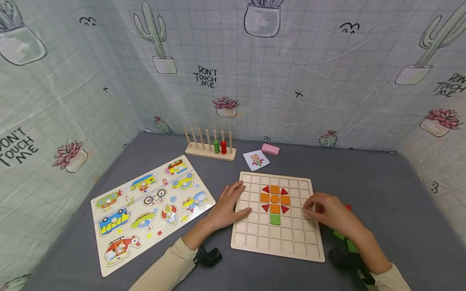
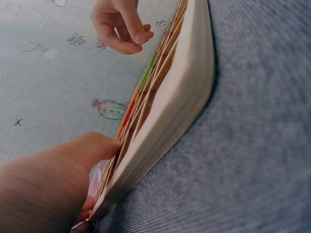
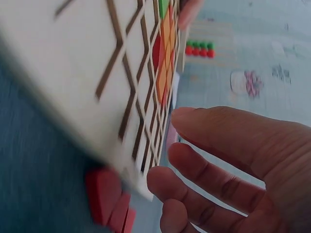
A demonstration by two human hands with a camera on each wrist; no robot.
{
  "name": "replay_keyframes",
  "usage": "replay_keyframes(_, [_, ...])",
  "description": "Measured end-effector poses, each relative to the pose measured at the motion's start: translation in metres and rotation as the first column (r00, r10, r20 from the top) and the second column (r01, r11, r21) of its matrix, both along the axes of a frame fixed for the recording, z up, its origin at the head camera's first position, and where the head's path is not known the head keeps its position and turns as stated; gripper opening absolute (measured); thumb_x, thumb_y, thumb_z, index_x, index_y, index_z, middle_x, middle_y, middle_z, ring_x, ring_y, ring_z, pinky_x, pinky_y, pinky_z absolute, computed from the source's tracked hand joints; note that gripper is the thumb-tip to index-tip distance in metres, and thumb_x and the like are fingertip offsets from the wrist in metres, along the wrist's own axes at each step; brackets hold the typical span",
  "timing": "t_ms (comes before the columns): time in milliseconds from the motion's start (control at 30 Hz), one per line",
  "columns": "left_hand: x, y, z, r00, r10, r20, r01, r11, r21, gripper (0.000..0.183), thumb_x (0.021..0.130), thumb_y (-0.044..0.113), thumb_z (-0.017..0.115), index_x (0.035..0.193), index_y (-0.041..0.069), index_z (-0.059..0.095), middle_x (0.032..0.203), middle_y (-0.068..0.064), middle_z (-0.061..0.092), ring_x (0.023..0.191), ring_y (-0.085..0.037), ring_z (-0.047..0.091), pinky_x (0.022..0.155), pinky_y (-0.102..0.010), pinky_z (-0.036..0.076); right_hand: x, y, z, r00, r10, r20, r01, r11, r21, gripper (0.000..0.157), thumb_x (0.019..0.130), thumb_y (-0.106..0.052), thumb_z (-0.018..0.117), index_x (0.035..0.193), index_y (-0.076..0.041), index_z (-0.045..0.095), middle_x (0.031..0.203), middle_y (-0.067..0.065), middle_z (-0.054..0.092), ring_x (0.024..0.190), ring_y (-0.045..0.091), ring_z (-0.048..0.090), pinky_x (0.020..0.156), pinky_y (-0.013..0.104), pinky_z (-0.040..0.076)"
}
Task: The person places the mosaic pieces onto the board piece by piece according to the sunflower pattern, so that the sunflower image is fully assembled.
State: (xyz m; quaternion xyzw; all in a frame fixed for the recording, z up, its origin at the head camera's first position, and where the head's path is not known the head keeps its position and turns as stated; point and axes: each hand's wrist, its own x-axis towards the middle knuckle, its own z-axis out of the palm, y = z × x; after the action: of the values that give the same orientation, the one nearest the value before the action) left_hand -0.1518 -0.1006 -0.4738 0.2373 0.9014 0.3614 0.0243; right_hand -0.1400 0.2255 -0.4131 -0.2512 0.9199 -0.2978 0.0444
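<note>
A wooden grid board (image 1: 251,238) lies on the grey cloth. Orange square tiles (image 1: 274,189), an orange round piece (image 1: 274,199), red triangles (image 1: 284,191) and one green square (image 1: 275,219) form a flower-like pattern in its cells. My left hand (image 1: 227,206) rests at the board's left edge, thumb and fingers spread along it. Over the right edge hovers my right hand (image 1: 325,208), fingers loosely bent; in the right wrist view nothing shows between its fingertips (image 3: 182,119). Green pieces (image 1: 352,246) and a red piece (image 1: 348,207) lie beyond the right edge, partly hidden by that arm.
A picture card (image 1: 256,160) and a pink block (image 1: 270,149) lie behind the board. Back left stands a peg rack (image 1: 210,152) with green and red beads. A vehicle puzzle board (image 1: 145,242) lies at the left. Printed cloth (image 1: 276,81) hangs around the table.
</note>
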Motion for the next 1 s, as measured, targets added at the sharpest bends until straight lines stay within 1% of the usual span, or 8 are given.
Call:
replay_keyframes(133, [0.000, -0.001, 0.000, 1.000, 0.005, 0.001, -0.005, 1.000, -0.007, 0.072, 0.091, 0.035, 0.066, 0.148, 0.001, 0.038, 0.157, -0.014, 0.029, 0.146, -0.029, 0.024, 0.121, -0.048, 0.008, -0.004, 0.013, -0.002, 0.999, -0.030, -0.043, 0.030, 1.000, 0.000, 0.009, 0.083, -0.005, 0.075, 0.090, -0.008, 0.070, 0.082, -0.004, 0.059, 0.061, 0.001, 0.048, 0.051, 0.023, 0.044])
replay_keyframes(267, [0.000, -0.001, 0.000, 1.000, 0.005, 0.005, -0.005, 1.000, -0.001, 0.072, 0.091, 0.035, 0.066, 0.147, 0.000, 0.038, 0.157, -0.014, 0.029, 0.146, -0.029, 0.024, 0.121, -0.048, 0.008, -0.007, 0.023, -0.005, 0.996, -0.042, -0.073, 0.042, 0.999, -0.001, 0.010, 0.083, -0.005, 0.075, 0.090, -0.007, 0.071, 0.086, -0.002, 0.061, 0.066, 0.003, 0.053, 0.056, 0.024, 0.047])
replay_keyframes(433, [0.000, 0.000, 0.000, 1.000, 0.003, 0.003, -0.003, 1.000, 0.005, 0.072, 0.091, 0.035, 0.066, 0.147, 0.000, 0.038, 0.157, -0.014, 0.029, 0.145, -0.028, 0.025, 0.121, -0.048, 0.008, -0.010, 0.032, -0.007, 0.997, -0.062, -0.053, 0.062, 0.998, 0.015, 0.010, 0.083, -0.003, 0.074, 0.093, -0.005, 0.071, 0.090, 0.003, 0.064, 0.069, 0.007, 0.057, 0.059, 0.026, 0.050])
replay_keyframes(700, [0.000, 0.001, 0.000, 1.000, 0.003, 0.002, -0.003, 1.000, -0.005, 0.073, 0.091, 0.035, 0.066, 0.148, 0.000, 0.037, 0.157, -0.015, 0.029, 0.145, -0.028, 0.026, 0.121, -0.048, 0.008, -0.018, 0.040, -0.012, 0.993, -0.115, -0.016, 0.116, 0.992, 0.057, 0.018, 0.083, -0.005, 0.074, 0.099, 0.002, 0.069, 0.086, 0.004, 0.062, 0.063, 0.005, 0.049, 0.055, 0.026, 0.045])
replay_keyframes(867, [-0.001, 0.000, 0.000, 1.000, 0.003, 0.005, -0.003, 1.000, -0.007, 0.073, 0.091, 0.035, 0.066, 0.148, 0.000, 0.037, 0.157, -0.014, 0.028, 0.146, -0.027, 0.026, 0.121, -0.047, 0.008, -0.022, 0.040, -0.014, 0.993, -0.119, -0.008, 0.119, 0.991, 0.061, 0.016, 0.084, -0.009, 0.075, 0.095, 0.001, 0.069, 0.085, 0.005, 0.061, 0.063, 0.008, 0.048, 0.054, 0.027, 0.044])
replay_keyframes(1000, [-0.001, 0.000, 0.000, 1.000, 0.000, 0.012, 0.000, 1.000, -0.001, 0.073, 0.091, 0.035, 0.066, 0.148, 0.000, 0.037, 0.157, -0.014, 0.028, 0.146, -0.027, 0.025, 0.121, -0.047, 0.007, -0.024, 0.039, -0.012, 0.991, -0.132, 0.018, 0.130, 0.990, 0.060, 0.013, 0.085, -0.009, 0.075, 0.092, -0.001, 0.069, 0.085, 0.005, 0.061, 0.065, 0.012, 0.052, 0.056, 0.028, 0.046])
